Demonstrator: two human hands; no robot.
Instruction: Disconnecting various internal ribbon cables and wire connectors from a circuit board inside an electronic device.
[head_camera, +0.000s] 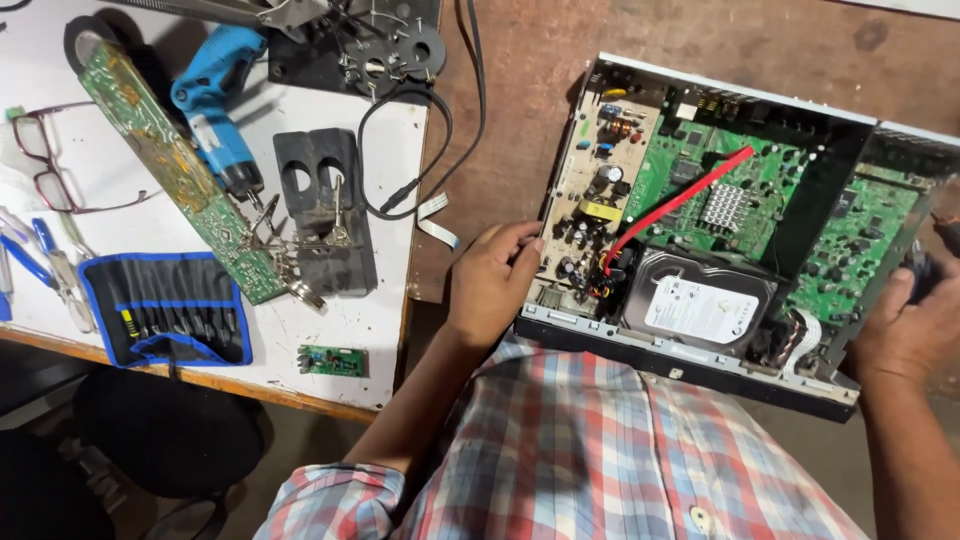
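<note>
An opened black electronics box (700, 362) rests against my body, its lid off. Inside lie a green circuit board (720, 170), a beige power board (595, 190), a red flat cable (680, 200) and a silver hard drive (700, 305). My left hand (490, 280) grips the box's left edge beside the power board. My right hand (905, 325) holds the right end of the box, its fingers wrapped over something dark that I cannot make out.
To the left stands a white worktable (150, 225) with a long green circuit board (180, 170), a blue electric screwdriver (215, 95), a black holder stand (325, 210), a blue-edged tool pouch (165, 310), spectacles (50, 160), a small green board (332, 360) and black cables (420, 150).
</note>
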